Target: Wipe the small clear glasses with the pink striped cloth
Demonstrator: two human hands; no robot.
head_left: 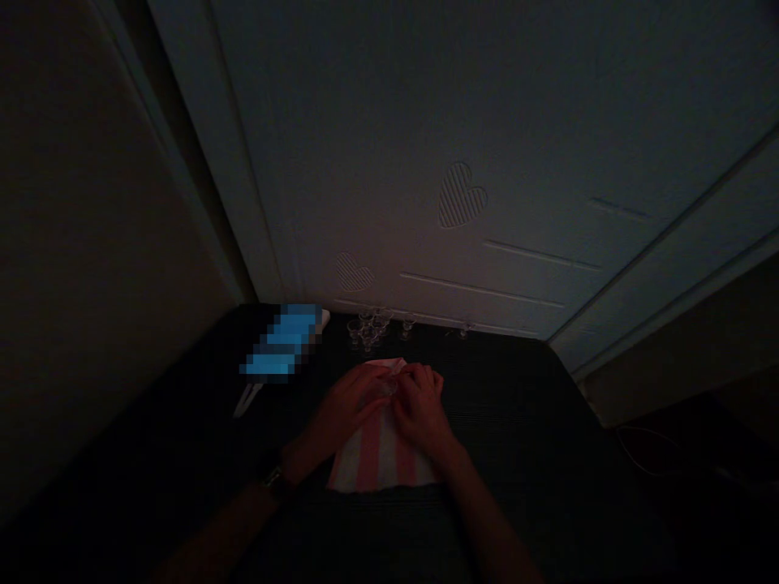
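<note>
In dim light, a pink-and-white striped cloth [370, 458] lies spread on the dark table. Above its upper part my left hand [353, 396] and my right hand [421, 401] meet, fingers curled inward. Between them is a small clear glass [389, 388], partly hidden by the fingers; its exact shape is hard to make out. My right fingers also bunch the cloth's far edge. Just beyond the cloth stands a cluster of small clear stemmed glasses [368, 328], with another small glass [407, 327] to its right and one more glass [466, 330] farther right.
At the left lies a phone-like device [283, 345] with a blurred bright screen and a white strap [247, 399]. A pale panel [389, 203] with raised hearts rises along the table's [505, 405] back edge. A thin cable [639, 462] hangs at the right.
</note>
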